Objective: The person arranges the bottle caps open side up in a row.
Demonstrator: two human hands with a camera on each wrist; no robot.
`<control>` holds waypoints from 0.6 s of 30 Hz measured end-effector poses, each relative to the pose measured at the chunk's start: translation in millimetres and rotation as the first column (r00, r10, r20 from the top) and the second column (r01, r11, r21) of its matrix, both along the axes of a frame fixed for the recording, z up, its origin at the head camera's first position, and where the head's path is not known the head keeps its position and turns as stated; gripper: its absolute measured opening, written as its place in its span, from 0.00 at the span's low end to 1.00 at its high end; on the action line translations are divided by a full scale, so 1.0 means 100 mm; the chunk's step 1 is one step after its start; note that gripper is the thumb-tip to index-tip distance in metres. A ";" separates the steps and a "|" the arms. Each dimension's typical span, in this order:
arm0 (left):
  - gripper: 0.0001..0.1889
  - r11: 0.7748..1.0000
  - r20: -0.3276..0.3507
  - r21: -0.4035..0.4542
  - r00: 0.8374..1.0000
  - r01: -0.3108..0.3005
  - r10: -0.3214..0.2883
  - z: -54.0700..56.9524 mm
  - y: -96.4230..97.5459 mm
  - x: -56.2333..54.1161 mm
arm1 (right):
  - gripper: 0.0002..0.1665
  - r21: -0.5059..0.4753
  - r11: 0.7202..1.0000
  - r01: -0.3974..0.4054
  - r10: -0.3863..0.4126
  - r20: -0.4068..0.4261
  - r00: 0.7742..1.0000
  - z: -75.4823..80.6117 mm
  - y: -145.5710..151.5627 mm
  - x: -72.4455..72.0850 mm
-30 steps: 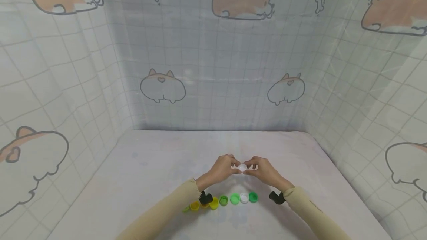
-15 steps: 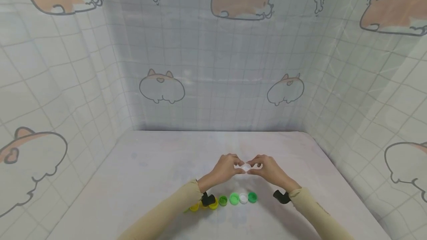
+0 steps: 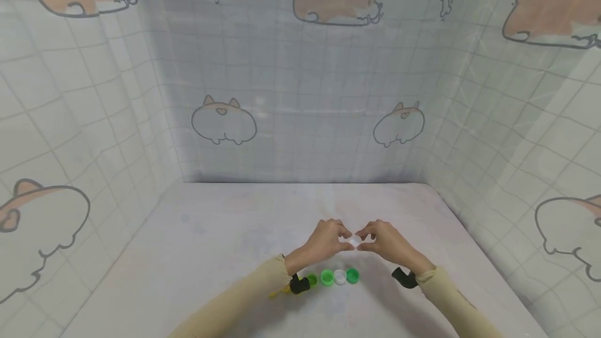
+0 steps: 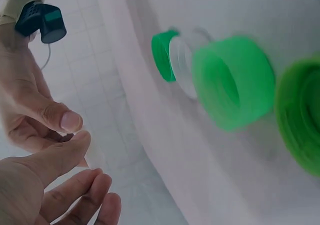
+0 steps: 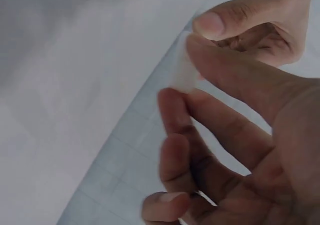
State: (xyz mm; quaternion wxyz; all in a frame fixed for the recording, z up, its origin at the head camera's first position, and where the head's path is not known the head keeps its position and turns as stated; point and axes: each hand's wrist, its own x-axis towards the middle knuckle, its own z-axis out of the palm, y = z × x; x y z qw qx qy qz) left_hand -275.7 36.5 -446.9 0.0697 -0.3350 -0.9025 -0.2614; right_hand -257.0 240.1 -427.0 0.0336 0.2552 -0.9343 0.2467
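Note:
My left hand (image 3: 325, 242) and right hand (image 3: 387, 242) meet above the table, pinching one small white bottle cap (image 3: 356, 240) between thumbs and fingers from opposite sides. Edge-on, the white cap shows in the right wrist view, partly covered by the fingertips. Nearer me, loose caps stand in a row: a green cap (image 3: 312, 279), a light green cap (image 3: 327, 277), a white cap (image 3: 340, 277) and a darker green cap (image 3: 352, 275). At the row's left end, yellow caps (image 3: 279, 292) are mostly hidden by the left forearm and its wrist camera.
A pale cloth covers the table (image 3: 225, 233). Gridded curtains with cartoon dogs (image 3: 300, 145) enclose the back and both sides. Black wrist cameras are strapped on both wrists, the right camera (image 3: 405, 278) hanging below its sleeve.
Both hands have shifted a little to the right together, still pinching the white cap. The left wrist now hides more of the yellow caps. The row of caps stays put.

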 end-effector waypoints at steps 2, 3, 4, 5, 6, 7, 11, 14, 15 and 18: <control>0.15 1.000 -0.002 -0.015 1.000 0.001 -0.001 -0.02 0.03 0.04 | 0.16 0.033 0.999 0.002 -0.002 0.005 1.000 0.01 0.01 0.03; 0.15 1.000 -0.001 -0.023 1.000 0.000 0.000 -0.04 0.05 0.05 | 0.15 0.053 0.999 0.004 -0.004 0.006 1.000 0.01 0.01 0.05; 0.15 0.999 -0.002 -0.033 1.000 -0.002 0.002 -0.07 0.07 0.07 | 0.15 0.077 0.997 0.002 -0.002 0.001 1.000 0.01 0.01 0.07; 0.15 0.999 -0.003 -0.039 1.000 -0.002 0.002 -0.09 0.09 0.08 | 0.15 0.098 0.995 -0.001 0.001 -0.002 1.000 0.00 0.01 0.09; 0.16 0.999 -0.005 -0.044 1.000 -0.004 0.004 -0.12 0.11 0.10 | 0.14 0.121 0.993 -0.005 0.006 -0.009 1.000 0.00 0.01 0.11; 0.15 0.999 -0.005 -0.046 1.000 -0.003 0.003 -0.14 0.12 0.11 | 0.14 0.140 0.990 -0.010 0.012 -0.015 1.000 -0.01 0.01 0.12; 0.15 0.999 0.002 -0.034 1.000 0.002 -0.002 -0.21 0.18 0.17 | 0.15 0.161 0.986 -0.032 0.027 0.038 0.999 -0.02 0.03 0.17; 0.15 1.000 0.006 -0.029 1.000 0.003 -0.003 -0.25 0.22 0.22 | 0.14 0.152 0.987 -0.060 0.044 0.102 0.994 -0.02 0.07 0.18; 0.15 1.000 0.007 -0.025 1.000 0.001 -0.001 -0.27 0.24 0.23 | 0.14 0.150 0.986 -0.075 0.058 0.117 0.991 -0.02 0.09 0.17; 0.15 0.999 0.009 -0.030 1.000 -0.026 0.026 -0.31 0.30 0.28 | 0.14 0.121 0.984 -0.134 0.112 0.170 0.979 -0.04 0.16 0.13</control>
